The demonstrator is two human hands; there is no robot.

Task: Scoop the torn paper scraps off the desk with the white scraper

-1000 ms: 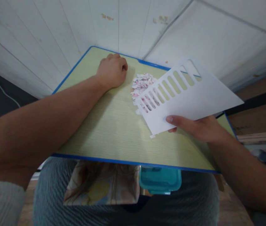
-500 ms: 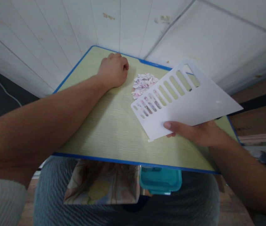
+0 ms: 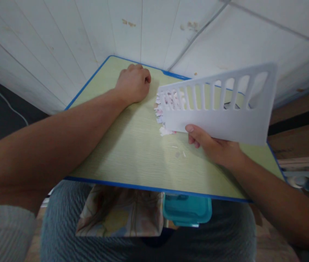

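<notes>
My right hand point(image 3: 213, 145) grips the lower edge of a white slotted plastic panel point(image 3: 217, 123), thumb on the near face. The panel is raised over the table at a tilt, its row of long slots upward. Behind its left end lies a pile of torn paper scraps point(image 3: 159, 109), pale with pink and purple print. Part of the pile shows through the slots and the rest is hidden. Left of the pile, my left hand point(image 3: 134, 83) rests on the tabletop as a loose fist, apart from the scraps. I see nothing in its curled fingers.
The pale yellow-green table point(image 3: 132, 153) has a blue rim and stands against a white panelled wall point(image 3: 88, 29) with a cable. Below its front edge are a teal lidded container point(image 3: 187, 209) and a patterned cloth point(image 3: 121, 214). Cardboard boxes point(image 3: 301, 138) stand at the right.
The panel has turned from a slant to nearly level, moving up and right, and covers more of the pile. My right hand has shifted slightly up and left. My left hand stays in place.
</notes>
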